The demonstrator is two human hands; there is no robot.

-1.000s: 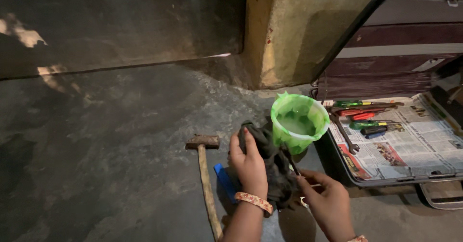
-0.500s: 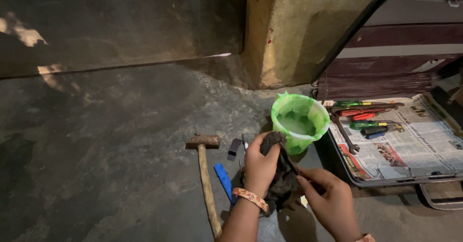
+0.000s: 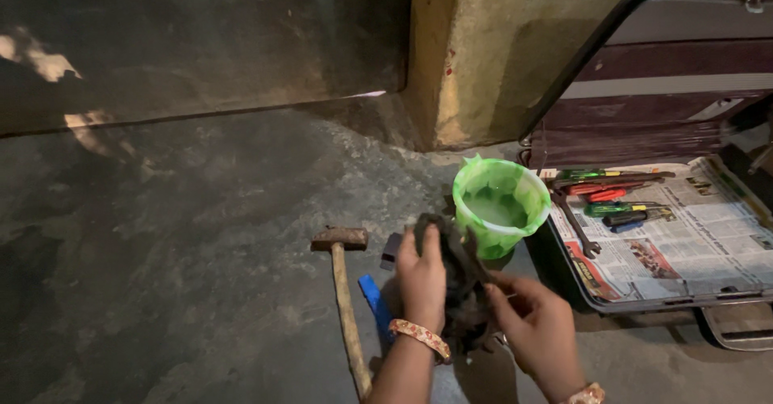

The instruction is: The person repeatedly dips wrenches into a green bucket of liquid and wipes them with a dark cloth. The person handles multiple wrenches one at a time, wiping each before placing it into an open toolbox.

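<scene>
My left hand (image 3: 422, 271) grips a dark greasy part (image 3: 465, 291), fingers (image 3: 431, 239) curled over its top. My right hand (image 3: 538, 323) pinches a thin dark tool (image 3: 477, 265) against the part, fingers closed on it. Just beyond my fingertips: green plastic cup (image 3: 499, 207) lined with a bag, pale liquid inside. Left of my fingers: hammer (image 3: 345, 291) and a blue strip (image 3: 375, 303) on the concrete floor (image 3: 177, 243). Right of them: open case (image 3: 668, 171), newspaper sheet (image 3: 692, 243) with red and dark print blocks, red and green screwdrivers (image 3: 612, 188), a wrench (image 3: 573, 225).
</scene>
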